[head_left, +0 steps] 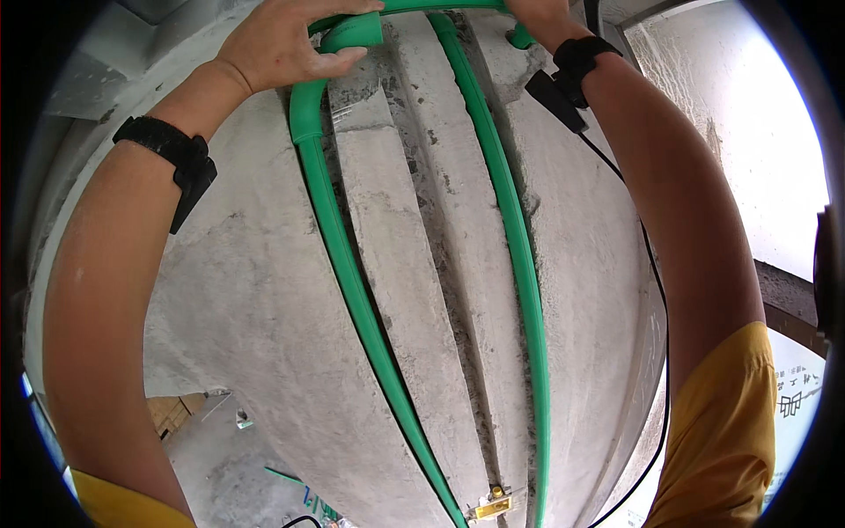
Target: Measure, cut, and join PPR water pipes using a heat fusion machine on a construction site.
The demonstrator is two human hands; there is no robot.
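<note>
At the top of the view, my left hand (280,42) is closed around a green pipe, its fingers over the top and its thumb against a green elbow fitting (306,113). This pipe (440,5) runs across the upper edge to my right hand (539,19), which appears closed on its other end; most of those fingers are cut off by the frame. From the elbow a straight green pipe (352,290) runs down a groove in the concrete wall. A second green pipe (510,220) lies in another groove to the right. Below my right hand is a short green piece (521,37).
Between the two pipes runs a bare groove (431,220). Low in the wall sits a small yellow level-like tool (491,508). A black cable (656,264) hangs from the right wrist device. A bright window (731,106) is at right; green and blue scraps (317,503) lie lower left.
</note>
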